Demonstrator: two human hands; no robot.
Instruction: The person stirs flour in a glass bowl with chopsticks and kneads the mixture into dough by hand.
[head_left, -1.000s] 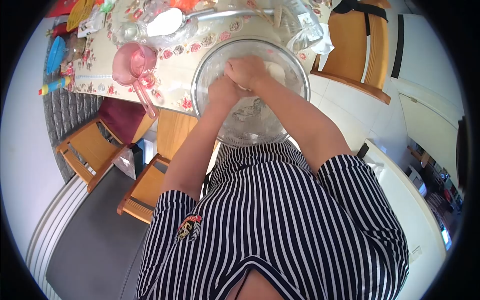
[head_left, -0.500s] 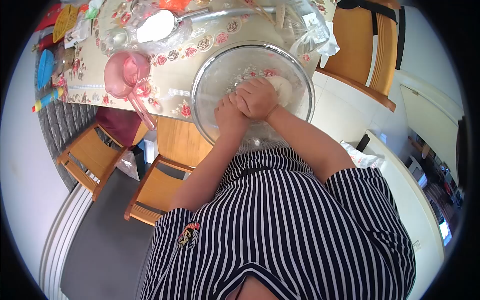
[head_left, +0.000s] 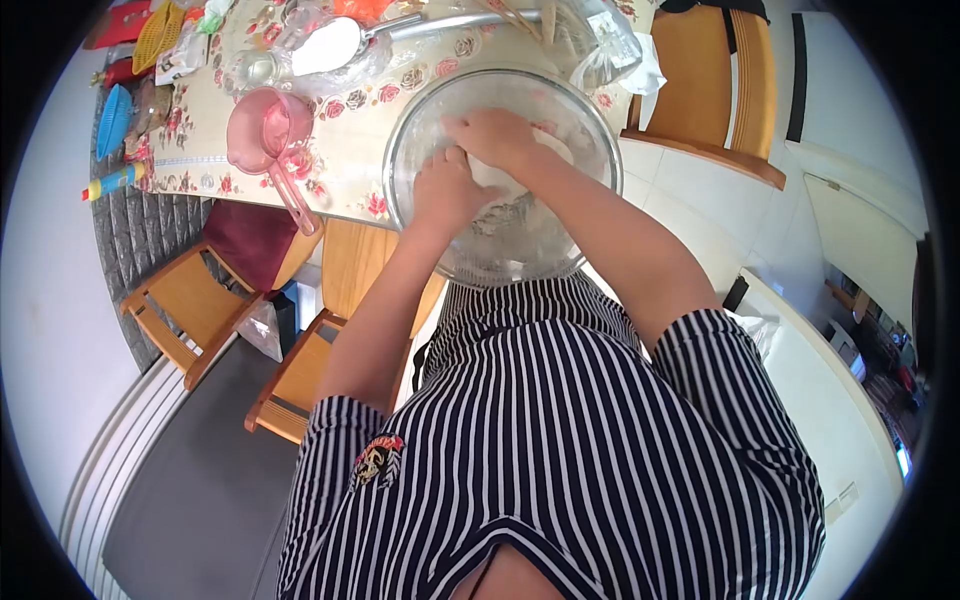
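Note:
A large clear bowl point(head_left: 400, 215) with a shiny rim sits at the table's edge in front of my body. Inside it lies a pale lump of dough point(head_left: 556, 150), partly covered by my hands, with floury scraps along the bowl's bottom. My right hand point(head_left: 497, 138) lies across the far side of the dough, its fingers curled over toward the left. Nearer and to the left, my left hand point(head_left: 446, 192) grips the dough's left edge, thumb stretched out along the near side. The fingertips of both hands are partly hidden.
On the flowered tablecloth stand a pink ladle-like scoop point(head_left: 270, 130), a glass jar point(head_left: 257, 70), plastic bags point(head_left: 610, 55) and a metal-handled utensil point(head_left: 330, 45). Blue point(head_left: 114, 120) and yellow point(head_left: 157, 38) baskets are at far left. Wooden chairs point(head_left: 195, 300) stand left and right point(head_left: 700, 85).
My hands were stacked together pressing down; now they have separated. The right moved forward across the dough, the left sits nearer with its thumb out. The whole view shifted slightly.

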